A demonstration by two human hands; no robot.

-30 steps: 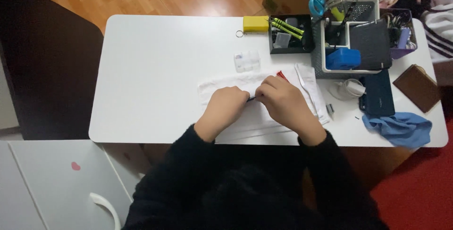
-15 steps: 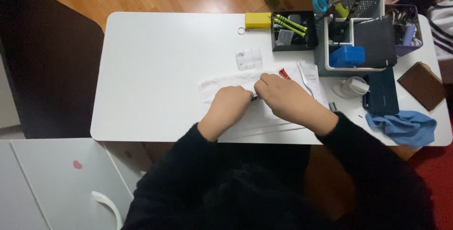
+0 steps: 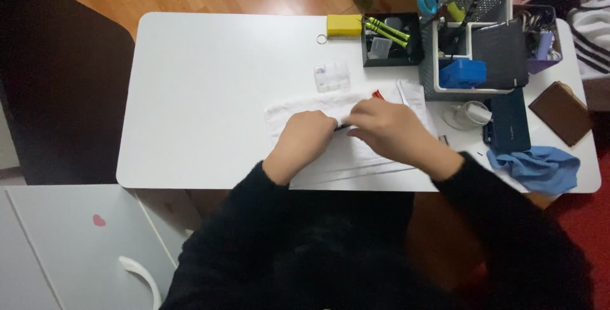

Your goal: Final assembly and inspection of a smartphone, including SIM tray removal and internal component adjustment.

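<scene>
Two hands are seen from the head camera over one white cloth (image 3: 318, 108) that is spread flat, slightly wrinkled, near the front edge of the white table (image 3: 210, 87): the left hand (image 3: 305, 138) is curled with fingers pressed down on the cloth, and the right hand (image 3: 387, 129) is closed just beside it, fingertips pinched on a small dark object that cannot be made out. One clear plastic box (image 3: 332, 76), one yellow case (image 3: 344, 25), one black tray (image 3: 389, 44) and one blue rag (image 3: 540, 167) are counted around it.
</scene>
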